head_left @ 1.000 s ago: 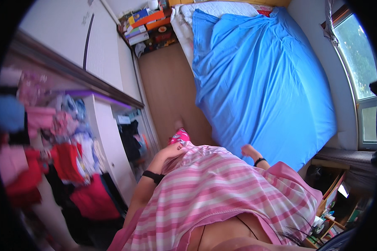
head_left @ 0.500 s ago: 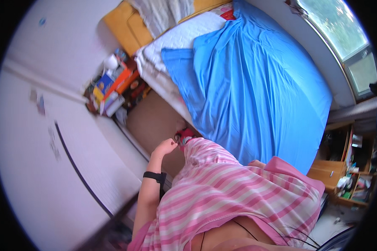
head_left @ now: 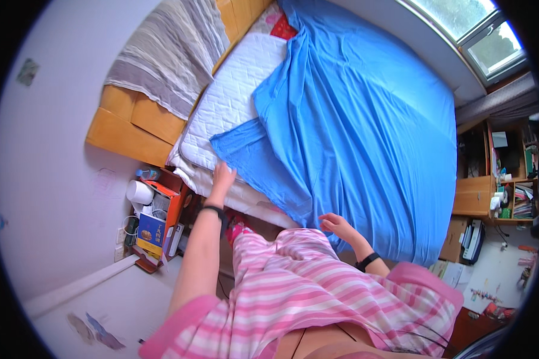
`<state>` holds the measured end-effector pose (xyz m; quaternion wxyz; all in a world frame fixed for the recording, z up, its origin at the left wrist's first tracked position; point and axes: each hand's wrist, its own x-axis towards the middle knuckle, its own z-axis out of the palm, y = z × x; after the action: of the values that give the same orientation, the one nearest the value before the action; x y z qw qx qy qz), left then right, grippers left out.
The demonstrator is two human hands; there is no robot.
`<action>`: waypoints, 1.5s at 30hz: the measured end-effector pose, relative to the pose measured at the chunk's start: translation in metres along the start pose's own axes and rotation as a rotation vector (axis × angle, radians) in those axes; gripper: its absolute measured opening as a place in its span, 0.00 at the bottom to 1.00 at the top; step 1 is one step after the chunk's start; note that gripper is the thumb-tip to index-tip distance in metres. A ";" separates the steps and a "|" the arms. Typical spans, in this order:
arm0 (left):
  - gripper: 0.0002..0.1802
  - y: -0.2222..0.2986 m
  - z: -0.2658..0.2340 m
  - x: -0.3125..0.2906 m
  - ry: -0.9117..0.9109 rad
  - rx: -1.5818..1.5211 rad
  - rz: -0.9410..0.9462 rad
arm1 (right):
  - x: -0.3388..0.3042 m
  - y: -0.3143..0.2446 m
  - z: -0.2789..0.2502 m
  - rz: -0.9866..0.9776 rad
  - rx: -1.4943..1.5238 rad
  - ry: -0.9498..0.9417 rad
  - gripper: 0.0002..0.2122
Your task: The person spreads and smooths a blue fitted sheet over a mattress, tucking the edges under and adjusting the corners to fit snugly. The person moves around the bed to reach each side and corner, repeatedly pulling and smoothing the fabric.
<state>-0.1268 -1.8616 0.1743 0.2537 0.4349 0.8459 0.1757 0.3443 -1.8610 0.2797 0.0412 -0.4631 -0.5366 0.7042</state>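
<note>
A crumpled blue sheet (head_left: 365, 131) covers most of the bed. Its near-left corner leaves a white quilted mattress pad (head_left: 227, 90) bare on the left side. My left hand (head_left: 224, 178) reaches to the mattress edge, right beside that blue corner. Its fingers look stretched out, and I cannot make out whether they touch the cloth. Over the near edge of the sheet hovers my right hand (head_left: 338, 226), fingers apart with nothing in them.
A wooden headboard (head_left: 132, 128) with a grey striped cloth (head_left: 167, 54) borders the bed at the left. Below it stands a nightstand with an orange box (head_left: 175, 209), a blue book (head_left: 151, 230) and a white roll (head_left: 139, 192). Wooden shelves (head_left: 473, 194) stand at the right.
My view has shifted toward the headboard. My left hand has gone forward to the bed's edge, and my right hand has come out from beside my clothing over the sheet.
</note>
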 end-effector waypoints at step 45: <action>0.15 -0.165 -0.241 -0.077 -0.046 -0.239 -0.308 | 0.661 -0.274 0.327 -0.042 -0.133 0.232 0.15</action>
<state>-0.3359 -2.0361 0.3050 0.3464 0.2711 0.8696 0.2240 -0.3785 -1.6139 0.0937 0.0868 -0.5318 -0.5833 0.6078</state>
